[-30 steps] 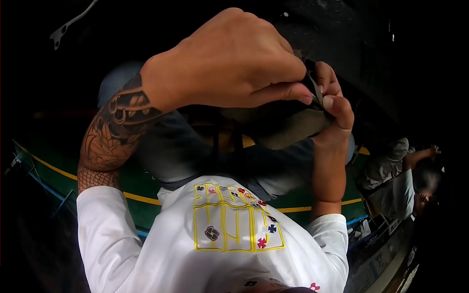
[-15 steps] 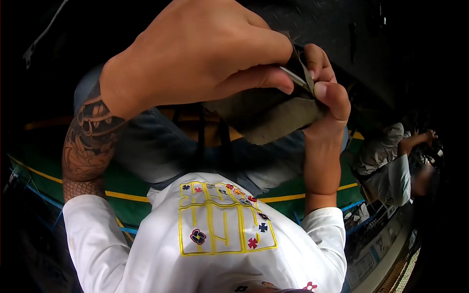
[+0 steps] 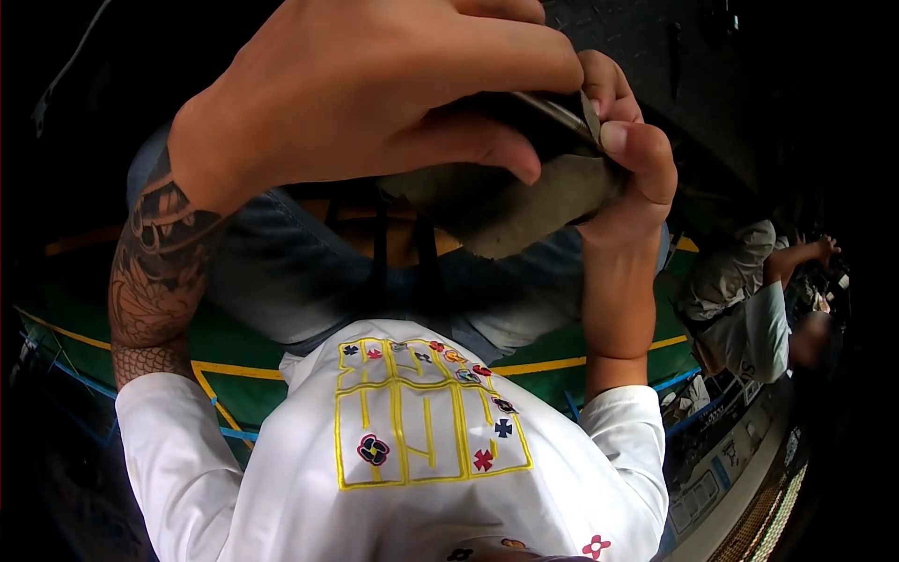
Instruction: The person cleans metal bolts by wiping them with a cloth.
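Observation:
My left hand [image 3: 375,103] is bent over the work from the upper left, its thumb stretched away from the curled fingers. A slim, shiny metal rod-like tool [image 3: 562,114] runs from beneath its index finger to the edge of a dark olive-grey cloth piece [image 3: 534,211]. How my left fingers grip the tool is hidden. On the right, my right hand [image 3: 637,155] pinches the cloth edge between thumb and fingers, right at the tool's end. The cloth hangs down in a fold with a frayed lower edge, above my lap.
Below are my jeans [image 3: 281,272] and white embroidered shirt [image 3: 431,431]. A green floor [image 3: 253,389] with yellow and blue lines lies beneath. At the right sits another person [image 3: 744,309] with forearms forward. A dark textured surface [image 3: 627,37] is beyond my hands.
My left thumb has moved away from the metal tool, down and left, and more of the tool shows. Both hands and the cloth sit slightly higher in view. My right hand keeps its pinch.

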### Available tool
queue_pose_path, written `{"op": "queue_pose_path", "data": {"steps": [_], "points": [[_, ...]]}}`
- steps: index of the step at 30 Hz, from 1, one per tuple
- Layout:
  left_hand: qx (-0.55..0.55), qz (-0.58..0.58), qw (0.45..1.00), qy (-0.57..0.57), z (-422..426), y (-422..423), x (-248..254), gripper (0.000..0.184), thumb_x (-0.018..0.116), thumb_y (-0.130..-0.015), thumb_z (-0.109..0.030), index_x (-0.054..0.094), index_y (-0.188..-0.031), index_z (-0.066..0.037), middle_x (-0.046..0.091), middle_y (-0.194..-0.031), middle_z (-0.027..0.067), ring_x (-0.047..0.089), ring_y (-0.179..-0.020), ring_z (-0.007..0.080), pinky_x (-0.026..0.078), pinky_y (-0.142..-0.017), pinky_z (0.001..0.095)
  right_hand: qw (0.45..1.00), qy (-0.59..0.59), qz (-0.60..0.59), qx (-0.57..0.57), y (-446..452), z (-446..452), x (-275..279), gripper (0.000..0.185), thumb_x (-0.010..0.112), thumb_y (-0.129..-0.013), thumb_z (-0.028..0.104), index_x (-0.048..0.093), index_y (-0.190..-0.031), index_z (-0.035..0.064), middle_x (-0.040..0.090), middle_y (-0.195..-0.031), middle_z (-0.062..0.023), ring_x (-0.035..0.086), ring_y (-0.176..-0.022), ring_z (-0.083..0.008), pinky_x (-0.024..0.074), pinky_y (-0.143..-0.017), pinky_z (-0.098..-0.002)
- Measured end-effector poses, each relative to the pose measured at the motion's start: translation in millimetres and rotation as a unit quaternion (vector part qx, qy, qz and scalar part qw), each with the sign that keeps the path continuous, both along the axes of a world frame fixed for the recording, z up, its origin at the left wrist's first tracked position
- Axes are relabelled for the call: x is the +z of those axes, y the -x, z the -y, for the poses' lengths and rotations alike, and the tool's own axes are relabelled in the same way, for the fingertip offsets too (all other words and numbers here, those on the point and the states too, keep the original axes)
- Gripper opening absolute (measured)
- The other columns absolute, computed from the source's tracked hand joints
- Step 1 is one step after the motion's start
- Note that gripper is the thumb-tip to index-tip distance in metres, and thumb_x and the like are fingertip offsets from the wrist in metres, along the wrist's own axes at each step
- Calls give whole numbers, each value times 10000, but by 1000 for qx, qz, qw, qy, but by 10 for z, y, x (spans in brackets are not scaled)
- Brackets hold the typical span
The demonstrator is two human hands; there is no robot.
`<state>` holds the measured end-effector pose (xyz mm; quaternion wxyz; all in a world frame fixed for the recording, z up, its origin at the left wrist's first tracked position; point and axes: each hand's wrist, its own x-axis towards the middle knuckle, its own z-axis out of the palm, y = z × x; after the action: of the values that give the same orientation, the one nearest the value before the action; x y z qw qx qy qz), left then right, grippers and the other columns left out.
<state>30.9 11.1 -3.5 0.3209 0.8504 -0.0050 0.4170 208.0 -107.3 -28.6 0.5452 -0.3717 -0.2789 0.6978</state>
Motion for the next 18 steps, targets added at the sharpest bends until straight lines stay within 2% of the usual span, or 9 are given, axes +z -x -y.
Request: {"op": "queue_pose_path", "data": {"steps": [1, 3, 5, 7, 10, 13, 16, 17, 18], "points": [[-13, -12, 1000, -1, 29, -20, -43, 235, 693, -806, -219, 572, -684, -58, 478, -577, 38, 491, -457, 174, 370, -354, 289, 1000, 7, -8, 3, 12, 3, 6, 280, 562, -697, 259, 399, -847, 87, 542, -871, -92, 556, -793, -164, 470, -733, -249], [-19, -87, 992, -89, -20, 46, 92, 239, 698, -797, -216, 572, -675, -53, 474, -575, 35, 492, -458, 168, 372, -354, 288, 999, 21, -26, 10, 29, 10, 24, 272, 562, -698, 249, 401, -848, 88, 547, -866, -96, 560, -790, -166, 471, -730, -249], [-37, -152, 977, -145, -74, 111, 188, 237, 703, -789, -205, 570, -668, -50, 470, -573, 32, 491, -459, 162, 372, -353, 286, 997, -6, -76, 9, 28, 19, -31, 197, 544, -728, 157, 421, -857, 73, 602, -856, -119, 599, -754, -163, 494, -679, -261], [-36, -151, 977, -148, -98, 121, 163, 223, 704, -783, -189, 573, -670, -48, 472, -577, 28, 487, -455, 156, 371, -352, 283, 994, -20, -108, 3, 40, 6, -51, 170, 527, -745, 95, 425, -876, 62, 629, -856, -132, 619, -736, -163, 506, -656, -271], [-16, -57, 991, -120, -55, 37, 102, 196, 704, -775, -179, 593, -687, -44, 484, -594, 24, 482, -443, 150, 368, -351, 276, 994, -12, -110, -4, 31, 6, -36, 171, 519, -747, 78, 421, -886, 60, 628, -862, -133, 620, -741, -169, 509, -662, -276], [13, -7, 992, -126, -10, -53, 61, 182, 706, -769, -184, 613, -709, -40, 493, -611, 26, 482, -433, 143, 366, -350, 268, 1000, 18, -18, -11, 24, 18, 28, 267, 561, -700, 239, 405, -858, 90, 546, -872, -86, 568, -796, -166, 473, -732, -250], [89, 55, 979, -174, 63, -130, -41, 185, 706, -766, -187, 617, -719, -32, 485, -619, 33, 485, -444, 134, 368, -353, 260, 999, 2, -45, 15, -19, 19, 11, 270, 559, -704, 243, 411, -869, 89, 538, -882, -76, 567, -818, -164, 474, -743, -256], [95, 110, 975, -169, 42, -170, -226, 189, 707, -763, -186, 613, -715, -29, 481, -619, 35, 487, -451, 132, 368, -354, 257, 997, -9, -78, 14, -8, 16, -6, 228, 545, -720, 188, 416, -873, 79, 571, -890, -102, 588, -804, -169, 489, -725, -265], [67, 99, 976, -184, 6, -151, -193, 190, 707, -760, -182, 610, -714, -25, 480, -622, 38, 489, -458, 131, 371, -357, 253, 994, -20, -110, 13, 10, 14, -30, 190, 531, -735, 134, 421, -876, 70, 604, -899, -128, 609, -791, -174, 503, -707, -273]]}}
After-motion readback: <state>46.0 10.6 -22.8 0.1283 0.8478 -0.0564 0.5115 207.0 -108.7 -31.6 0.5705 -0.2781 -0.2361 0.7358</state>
